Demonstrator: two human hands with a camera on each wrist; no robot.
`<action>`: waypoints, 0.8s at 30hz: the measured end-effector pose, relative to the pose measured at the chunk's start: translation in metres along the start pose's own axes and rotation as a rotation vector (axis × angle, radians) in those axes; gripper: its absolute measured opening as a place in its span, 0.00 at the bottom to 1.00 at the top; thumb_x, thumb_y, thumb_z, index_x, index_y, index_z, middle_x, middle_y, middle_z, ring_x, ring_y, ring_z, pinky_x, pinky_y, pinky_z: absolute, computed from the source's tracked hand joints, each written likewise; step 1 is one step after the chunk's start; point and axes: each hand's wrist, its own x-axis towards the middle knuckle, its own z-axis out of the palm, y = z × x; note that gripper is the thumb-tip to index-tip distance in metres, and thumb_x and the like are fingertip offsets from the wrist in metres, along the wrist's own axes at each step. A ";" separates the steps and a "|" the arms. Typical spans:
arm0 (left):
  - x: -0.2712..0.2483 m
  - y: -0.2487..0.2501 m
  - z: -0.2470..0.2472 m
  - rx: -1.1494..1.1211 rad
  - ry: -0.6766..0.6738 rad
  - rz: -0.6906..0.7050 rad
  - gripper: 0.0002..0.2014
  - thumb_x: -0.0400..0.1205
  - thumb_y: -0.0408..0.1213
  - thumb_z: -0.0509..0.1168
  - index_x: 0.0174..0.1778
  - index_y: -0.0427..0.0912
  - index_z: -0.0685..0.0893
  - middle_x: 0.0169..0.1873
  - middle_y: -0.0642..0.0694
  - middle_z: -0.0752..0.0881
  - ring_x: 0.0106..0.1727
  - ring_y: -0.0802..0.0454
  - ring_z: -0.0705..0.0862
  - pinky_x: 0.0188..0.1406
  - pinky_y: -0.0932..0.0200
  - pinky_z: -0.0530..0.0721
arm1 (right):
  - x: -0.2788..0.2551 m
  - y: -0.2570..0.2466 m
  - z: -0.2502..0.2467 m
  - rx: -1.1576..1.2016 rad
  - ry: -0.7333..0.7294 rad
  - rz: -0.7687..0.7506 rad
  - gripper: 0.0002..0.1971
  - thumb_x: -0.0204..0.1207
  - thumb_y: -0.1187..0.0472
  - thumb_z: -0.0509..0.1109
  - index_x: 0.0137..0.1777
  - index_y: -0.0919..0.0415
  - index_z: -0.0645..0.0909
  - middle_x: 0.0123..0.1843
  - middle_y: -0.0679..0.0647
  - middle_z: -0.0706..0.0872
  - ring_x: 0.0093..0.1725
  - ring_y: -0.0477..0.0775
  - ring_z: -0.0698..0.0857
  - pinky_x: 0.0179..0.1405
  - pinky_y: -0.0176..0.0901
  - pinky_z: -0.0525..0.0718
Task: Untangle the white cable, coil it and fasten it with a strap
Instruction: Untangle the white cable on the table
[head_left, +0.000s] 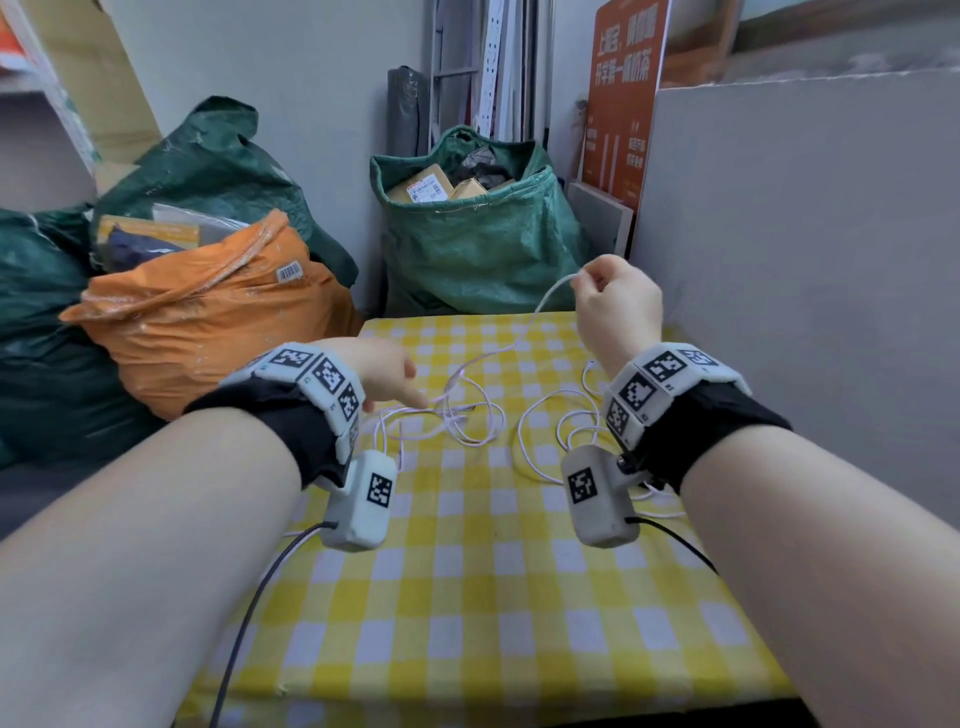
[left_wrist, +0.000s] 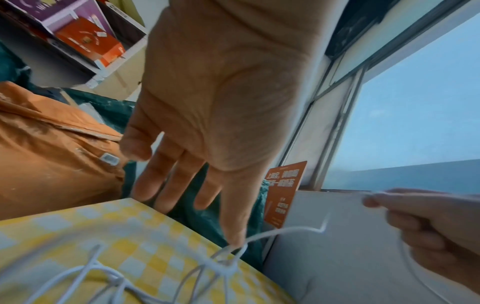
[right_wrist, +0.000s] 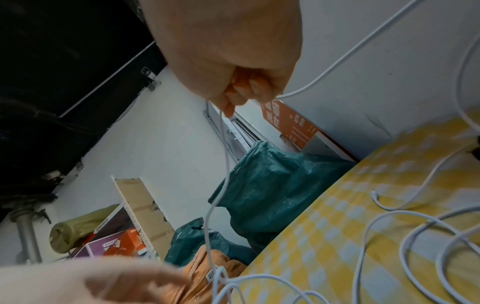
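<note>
Your left hand is spread, fingers straight, one fingertip pressing the knotted cluster of the thin white cable onto the worktop, which is covered in a yellow-and-white checked cloth. To the right of that fingertip the cable lies in loose overlapping loops across the middle of the cloth, with a second group of loops just beside your right wrist. One strand rises from the knot to your right hand, which is held up above the far right part of the worktop and pinches the cable between thumb and curled fingers.

Progress, as judged: untangling is under way and not finished, since a knot shows in the left wrist view. No coil is formed. No strap is visible in any view, so fastening is wholly outstanding.

Count: one cable, as far as can be told; one free plug end visible on the cloth, the other end not identified; at least one knot; two hands, both engaged on the cable.
</note>
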 end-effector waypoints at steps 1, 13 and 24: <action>0.003 0.005 -0.001 0.027 0.055 0.035 0.35 0.79 0.57 0.64 0.79 0.44 0.65 0.70 0.43 0.77 0.66 0.45 0.80 0.55 0.55 0.81 | -0.001 -0.002 0.002 0.036 -0.034 -0.042 0.10 0.81 0.56 0.63 0.51 0.59 0.84 0.43 0.56 0.86 0.43 0.55 0.80 0.40 0.39 0.72; 0.007 0.059 0.002 -0.871 0.317 0.316 0.12 0.82 0.42 0.66 0.58 0.43 0.77 0.42 0.48 0.82 0.47 0.48 0.82 0.48 0.51 0.85 | -0.002 -0.009 0.007 0.293 -0.084 -0.148 0.09 0.78 0.58 0.68 0.43 0.63 0.85 0.25 0.45 0.72 0.24 0.41 0.69 0.27 0.32 0.68; 0.018 0.040 -0.001 -1.095 0.260 0.426 0.16 0.88 0.39 0.54 0.33 0.42 0.74 0.15 0.57 0.65 0.17 0.59 0.68 0.36 0.57 0.84 | 0.005 0.006 0.002 0.196 -0.011 -0.055 0.08 0.79 0.58 0.66 0.43 0.59 0.85 0.26 0.46 0.76 0.25 0.43 0.72 0.25 0.31 0.69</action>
